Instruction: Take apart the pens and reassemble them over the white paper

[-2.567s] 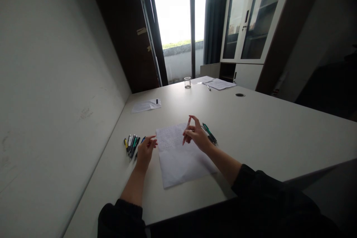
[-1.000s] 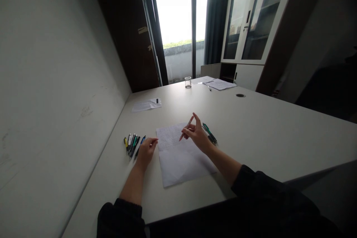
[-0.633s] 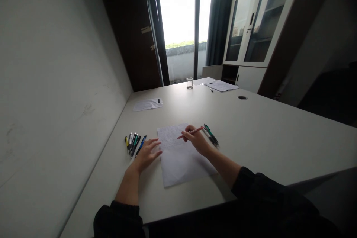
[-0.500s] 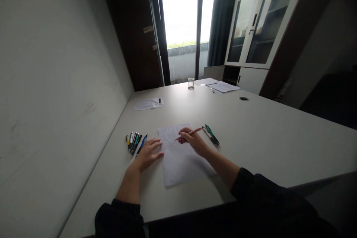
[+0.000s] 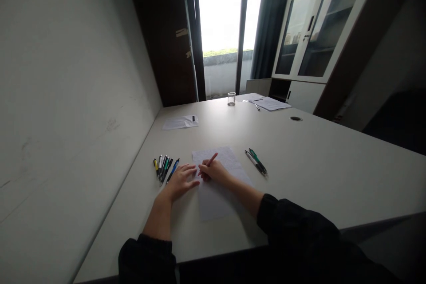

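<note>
One pale tabletop (image 5: 316, 159) carries a white sheet of paper (image 5: 221, 195). The left hand (image 5: 179, 181) lies flat at the sheet's left edge, its grip released and its fingers spread. The right hand (image 5: 215, 171) rests on the sheet's upper left part, its grip closed around a red pen (image 5: 210, 160) whose tip points down toward the sheet. A row of pens (image 5: 164, 167) lies just left of the sheet. Two pens (image 5: 256, 162) lie to its right.

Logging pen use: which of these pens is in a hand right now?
The red pen, gripped in the right hand over the sheet; the left cluster and the right pair lie loose.
</note>
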Tool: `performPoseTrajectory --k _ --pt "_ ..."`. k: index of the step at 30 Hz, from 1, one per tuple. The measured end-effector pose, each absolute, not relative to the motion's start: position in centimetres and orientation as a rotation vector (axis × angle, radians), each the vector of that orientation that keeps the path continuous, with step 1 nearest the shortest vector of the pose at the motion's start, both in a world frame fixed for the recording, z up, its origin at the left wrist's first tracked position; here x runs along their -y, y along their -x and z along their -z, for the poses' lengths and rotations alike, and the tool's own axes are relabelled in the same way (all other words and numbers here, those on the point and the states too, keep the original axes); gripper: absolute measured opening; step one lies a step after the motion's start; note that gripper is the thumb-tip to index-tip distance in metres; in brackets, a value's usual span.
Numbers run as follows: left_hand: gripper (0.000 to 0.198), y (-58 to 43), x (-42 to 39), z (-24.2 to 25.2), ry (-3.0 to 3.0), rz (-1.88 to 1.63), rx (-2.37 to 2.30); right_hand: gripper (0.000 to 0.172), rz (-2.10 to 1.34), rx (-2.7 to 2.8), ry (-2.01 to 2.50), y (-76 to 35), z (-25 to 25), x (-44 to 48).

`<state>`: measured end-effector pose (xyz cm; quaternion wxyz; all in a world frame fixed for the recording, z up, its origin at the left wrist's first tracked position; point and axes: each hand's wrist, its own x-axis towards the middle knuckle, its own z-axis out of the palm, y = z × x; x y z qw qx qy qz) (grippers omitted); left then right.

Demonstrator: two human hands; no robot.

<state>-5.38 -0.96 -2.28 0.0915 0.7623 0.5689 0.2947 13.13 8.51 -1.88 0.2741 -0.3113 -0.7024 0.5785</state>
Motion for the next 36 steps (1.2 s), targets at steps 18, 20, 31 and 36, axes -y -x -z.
performPoseTrajectory --k 18,20,31,36 --pt "0.044 5.64 0.76 2.61 -2.312 -0.779 -1.709 0.020 -1.479 1.990 0.862 -12.87 2.79 -8.74" --pt "0.044 5.63 0.79 2.58 -2.312 -0.769 -1.717 0.020 -1.493 1.975 0.854 -12.88 2.76 -8.75" --pt "0.044 5.64 0.73 2.65 -2.298 -0.779 -1.724 0.018 -1.483 1.953 0.857 -12.89 2.36 -8.52" --pt "0.045 5.66 0.71 2.68 -2.304 -0.766 -1.722 0.018 -1.494 1.967 0.854 -12.93 2.42 -8.65"
